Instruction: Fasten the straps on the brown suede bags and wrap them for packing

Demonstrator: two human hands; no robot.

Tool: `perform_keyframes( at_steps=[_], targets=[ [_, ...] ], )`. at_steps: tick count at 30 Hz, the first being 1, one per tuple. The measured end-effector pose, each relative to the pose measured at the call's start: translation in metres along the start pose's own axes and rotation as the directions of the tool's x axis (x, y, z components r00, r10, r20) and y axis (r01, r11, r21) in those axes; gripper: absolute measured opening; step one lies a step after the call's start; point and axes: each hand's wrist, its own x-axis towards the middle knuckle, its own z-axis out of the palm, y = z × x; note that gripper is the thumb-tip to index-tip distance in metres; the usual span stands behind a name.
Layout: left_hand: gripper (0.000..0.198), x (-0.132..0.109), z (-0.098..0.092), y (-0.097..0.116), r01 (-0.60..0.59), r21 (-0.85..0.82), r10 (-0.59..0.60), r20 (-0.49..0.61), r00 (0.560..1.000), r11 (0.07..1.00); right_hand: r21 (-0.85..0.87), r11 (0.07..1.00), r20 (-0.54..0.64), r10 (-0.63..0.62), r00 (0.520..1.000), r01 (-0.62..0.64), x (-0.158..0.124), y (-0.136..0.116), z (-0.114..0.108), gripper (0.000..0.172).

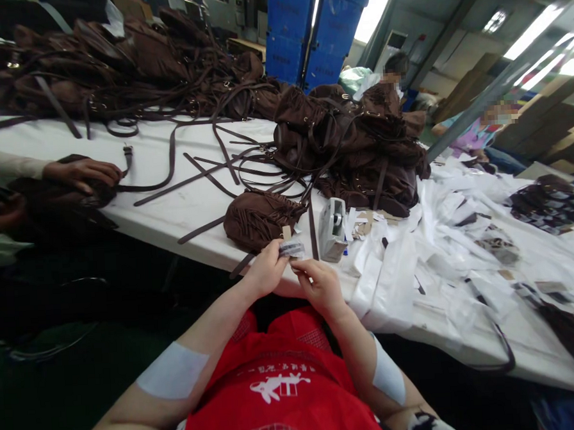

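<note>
My left hand [266,267] is closed with its fingertips on a small clear plastic packet [292,249] that has something dark inside. The fingers of my right hand [322,286] are pinched at the packet's lower edge, and the hands almost meet at the table's front edge. Right behind them lies a dark brown fringed bag [261,217], its strap reaching out to the left. A small tan tag [286,233] shows between the bag and the packet. To the right of the bag stands a grey tape dispenser [333,228].
Heaped brown bags [345,135] with tangled straps cover the back of the white table [158,148]. White plastic sleeves [391,274] spread over the right side. At the left, a co-worker's hand [85,173] rests on another brown bag. Blue crates [290,35] are stacked behind.
</note>
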Motion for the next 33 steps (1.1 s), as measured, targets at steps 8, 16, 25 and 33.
perform_keyframes(
  at_steps=[8,16,25,33],
  targets=[
    [0.017,-0.005,0.0,0.005,-0.047,0.028,0.046,0.046,0.998,0.999,0.069,0.988,0.014,-0.137,0.99,0.136,0.033,0.013,-0.013,0.02],
    [0.021,-0.008,0.005,0.001,-0.059,-0.138,0.048,-0.078,0.996,0.989,0.424,0.874,0.023,0.254,0.967,-0.239,0.039,0.028,0.006,0.011],
    [0.026,-0.01,0.008,-0.008,-0.062,-0.264,0.066,0.003,0.998,0.962,0.506,0.674,0.429,0.345,0.835,-0.538,0.054,0.017,-0.018,0.034],
    [0.017,-0.011,-0.005,-0.001,-0.09,-0.186,0.106,0.076,0.991,0.978,0.369,0.755,0.511,0.321,0.797,-0.541,0.057,0.034,-0.02,0.03]
  ],
)
